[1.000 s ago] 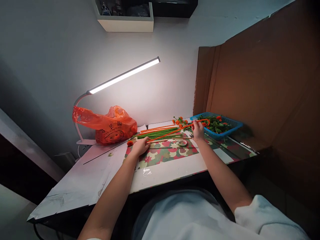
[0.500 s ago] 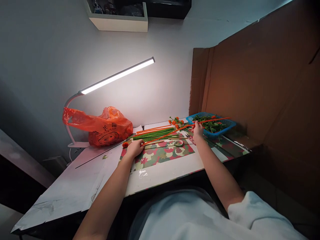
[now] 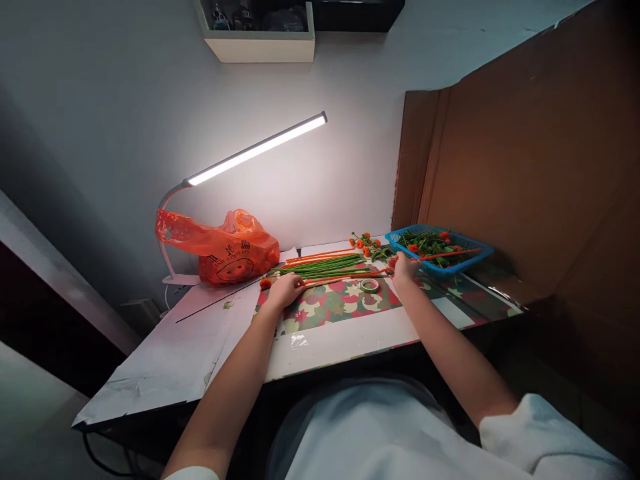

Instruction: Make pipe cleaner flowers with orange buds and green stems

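Observation:
My left hand (image 3: pixel 287 291) is closed, fingers pinching the left part of a long thin orange stick (image 3: pixel 345 277). An orange flower head (image 3: pixel 265 284) shows just left of that hand; whether it joins the stick is hidden. My right hand (image 3: pixel 406 268) is closed round the stick farther right, and the stick's end passes over the basket. Behind the stick lies a bundle of green stems (image 3: pixel 325 267), with more orange sticks (image 3: pixel 320 255) beyond it. A roll of tape (image 3: pixel 370 286) lies in front of the stick, between my hands.
A blue basket (image 3: pixel 483 253) holds leaves and orange flowers at the right, beside a tall cardboard sheet (image 3: pixel 500 147). Small orange flowers (image 3: pixel 367 244) lie at the back. An orange plastic bag (image 3: pixel 235 250) hangs against a lit desk lamp (image 3: pixel 260 148). A thin dark rod (image 3: pixel 210 305) lies at left.
The orange stick has come down closer to the table, with my right hand lower. The whole view has shifted, so things appear farther right. Both hands keep their hold.

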Demonstrator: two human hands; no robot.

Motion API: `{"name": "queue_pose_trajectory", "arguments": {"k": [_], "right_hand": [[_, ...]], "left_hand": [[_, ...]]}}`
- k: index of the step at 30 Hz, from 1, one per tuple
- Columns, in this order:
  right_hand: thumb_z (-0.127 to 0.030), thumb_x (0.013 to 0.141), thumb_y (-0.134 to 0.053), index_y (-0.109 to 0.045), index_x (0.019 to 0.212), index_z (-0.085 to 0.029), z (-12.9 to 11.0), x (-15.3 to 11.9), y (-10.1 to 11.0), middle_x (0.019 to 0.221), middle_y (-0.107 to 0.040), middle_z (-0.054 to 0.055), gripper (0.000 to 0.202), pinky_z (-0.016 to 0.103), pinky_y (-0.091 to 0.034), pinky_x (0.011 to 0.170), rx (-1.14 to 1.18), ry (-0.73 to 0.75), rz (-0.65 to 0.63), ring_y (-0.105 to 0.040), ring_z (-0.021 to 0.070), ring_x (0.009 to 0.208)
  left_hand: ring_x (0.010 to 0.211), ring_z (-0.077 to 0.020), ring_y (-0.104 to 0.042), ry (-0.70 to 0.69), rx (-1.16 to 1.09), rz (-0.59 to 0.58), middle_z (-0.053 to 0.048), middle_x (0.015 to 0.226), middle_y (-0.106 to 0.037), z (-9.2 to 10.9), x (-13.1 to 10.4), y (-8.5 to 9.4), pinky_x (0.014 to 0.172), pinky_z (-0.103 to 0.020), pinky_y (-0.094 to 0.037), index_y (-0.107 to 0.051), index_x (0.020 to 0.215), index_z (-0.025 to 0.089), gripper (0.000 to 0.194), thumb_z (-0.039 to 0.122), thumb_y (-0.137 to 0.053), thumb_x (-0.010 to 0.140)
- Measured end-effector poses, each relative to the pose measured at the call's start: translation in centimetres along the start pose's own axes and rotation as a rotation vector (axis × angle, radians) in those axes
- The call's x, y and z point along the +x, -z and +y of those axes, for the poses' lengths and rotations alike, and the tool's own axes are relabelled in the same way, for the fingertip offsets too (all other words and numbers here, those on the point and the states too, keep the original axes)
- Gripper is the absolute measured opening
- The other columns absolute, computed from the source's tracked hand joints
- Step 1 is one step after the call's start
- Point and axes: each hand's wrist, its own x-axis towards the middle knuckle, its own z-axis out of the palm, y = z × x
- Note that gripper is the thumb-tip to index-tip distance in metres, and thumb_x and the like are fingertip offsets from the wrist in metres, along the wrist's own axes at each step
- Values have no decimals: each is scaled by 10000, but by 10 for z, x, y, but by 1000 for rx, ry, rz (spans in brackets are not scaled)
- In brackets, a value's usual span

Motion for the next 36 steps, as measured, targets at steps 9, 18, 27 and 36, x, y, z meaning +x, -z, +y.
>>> {"name": "queue_pose_trajectory", "arguments": {"k": [9,18,27,36], "right_hand": [[-285,754,-562,-483,698,-203,2,-51,-8,662,-553,-2,127,275,-406,610,-556,655,-608,-531,158,637],[-255,812,-613,-628,937,-180,19,-93,-19,1006,-614,94,147,370,-385,841,-936,1029,-1026,-514,242,965],[-276,865,-569,-637,909,-188,22,-120,-70,948,-642,73,120,328,-367,784,-968,916,-1009,-532,220,926],[-244,923,-420,-625,854,-199,25,-119,-65,802,-661,40,220,259,-320,613,-777,755,-915,-567,170,722]], "left_hand": [[770,-186,-603,-37,-53,-21,-45,880,-692,-1,0,-1,592,-257,-379,-725,765,216,190,372,-616,772],[687,-184,-578,-64,-162,28,-53,753,-677,-1,1,-4,601,-268,-382,-677,691,195,173,329,-600,771],[602,-152,-526,-38,-461,41,-10,709,-610,8,-4,-5,600,-265,-383,-499,799,195,120,270,-427,858],[509,-96,-338,42,-1057,82,53,601,-385,31,-1,-16,512,-226,-295,-412,767,202,193,361,-426,873]]}}
